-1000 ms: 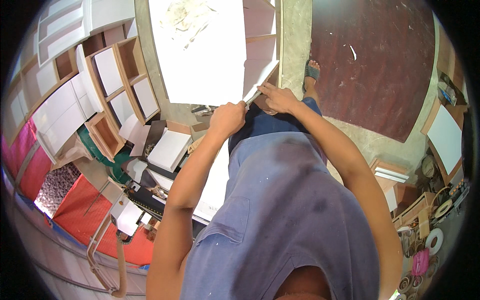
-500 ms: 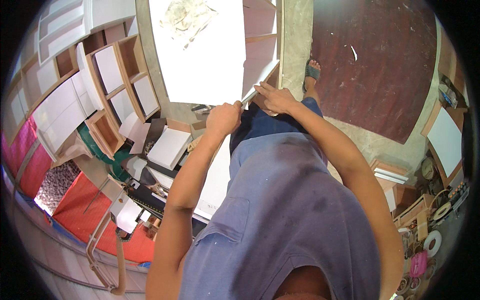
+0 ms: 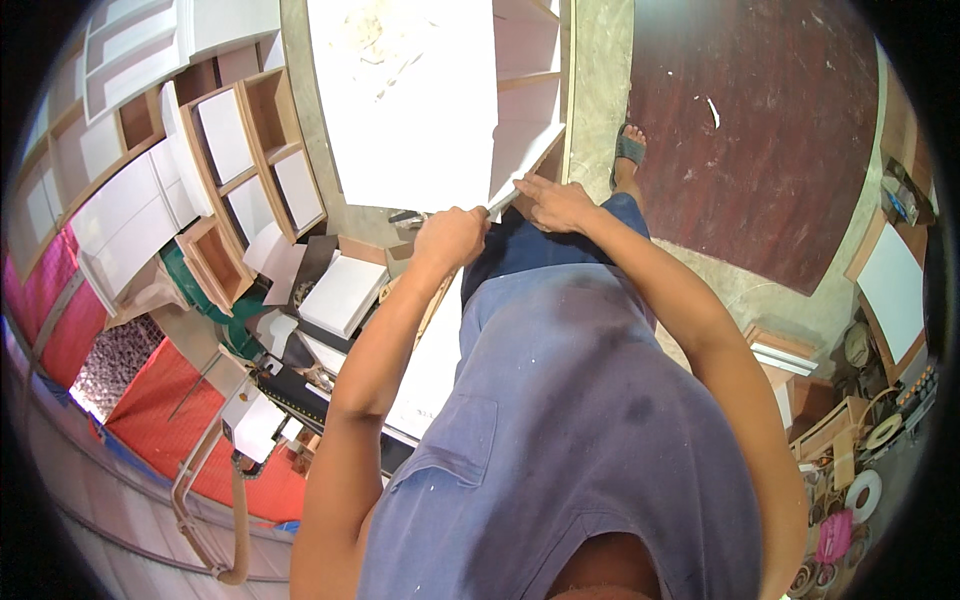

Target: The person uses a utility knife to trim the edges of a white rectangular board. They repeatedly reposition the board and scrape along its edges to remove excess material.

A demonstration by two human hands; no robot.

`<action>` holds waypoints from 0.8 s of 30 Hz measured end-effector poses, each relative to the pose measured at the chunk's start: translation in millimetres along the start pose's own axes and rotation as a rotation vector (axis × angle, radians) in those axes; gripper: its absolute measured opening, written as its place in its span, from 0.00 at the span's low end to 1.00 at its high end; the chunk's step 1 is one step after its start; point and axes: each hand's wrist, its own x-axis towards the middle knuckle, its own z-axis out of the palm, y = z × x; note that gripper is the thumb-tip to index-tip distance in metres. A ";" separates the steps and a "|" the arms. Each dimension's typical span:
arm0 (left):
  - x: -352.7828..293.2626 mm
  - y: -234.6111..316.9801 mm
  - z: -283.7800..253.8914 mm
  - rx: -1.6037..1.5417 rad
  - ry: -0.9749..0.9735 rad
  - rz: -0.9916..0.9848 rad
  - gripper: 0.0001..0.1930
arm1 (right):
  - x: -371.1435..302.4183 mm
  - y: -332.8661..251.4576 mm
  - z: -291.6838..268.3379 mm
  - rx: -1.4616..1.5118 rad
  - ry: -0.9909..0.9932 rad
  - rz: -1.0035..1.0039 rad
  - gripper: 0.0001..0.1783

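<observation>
A white cabinet carcass with open compartments (image 3: 528,105) stands before me, a broad white panel (image 3: 410,130) along its left side. My left hand (image 3: 452,238) is closed in a fist around the near end of a thin, grey, flat tool, file-like in shape (image 3: 501,199). The tool lies slanted along the near edge of the cabinet. My right hand (image 3: 557,207) presses its fingertips on the tool's far end, thumb tucked beneath and partly hidden. A crumpled pale cloth (image 3: 375,35) lies on the white panel, washed out by glare.
Shelving units with white backs (image 3: 225,140) stand at the left, by a green machine (image 3: 185,275). White boards (image 3: 343,292) are stacked near my left forearm. A dark red sheet (image 3: 750,130) covers the floor at the right, beside my sandalled foot (image 3: 629,150). Tape rolls (image 3: 863,490) crowd the lower right.
Both hands keep their grip on the tool and have hardly shifted. The whole scene sits slightly lower and to the right in the picture.
</observation>
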 end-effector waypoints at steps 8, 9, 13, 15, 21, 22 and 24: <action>4.5 -3.7 -3.7 -0.027 -0.031 0.003 0.13 | -1.3 -7.5 -20.6 0.074 -0.084 0.074 0.34; 8.0 -3.0 -1.1 -0.026 -0.043 -0.002 0.14 | -1.1 -7.7 -21.5 0.078 -0.079 0.100 0.32; 12.1 -17.3 3.3 -0.263 0.029 -0.029 0.17 | 13.8 7.1 -9.2 0.691 0.617 0.422 0.32; -11.4 -27.4 -15.2 -0.478 0.103 -0.065 0.18 | 13.8 17.6 -2.4 0.693 0.724 0.524 0.28; -47.9 -53.7 -28.2 -0.916 0.213 -0.059 0.18 | 12.5 -46.2 9.1 0.287 0.442 -0.080 0.16; -50.8 -53.0 -28.4 -0.910 0.231 -0.061 0.18 | 11.3 -57.1 7.0 0.215 0.453 -0.066 0.16; -51.2 -49.6 -25.1 -0.919 0.259 -0.050 0.18 | 13.1 -62.5 12.4 0.062 0.477 -0.081 0.13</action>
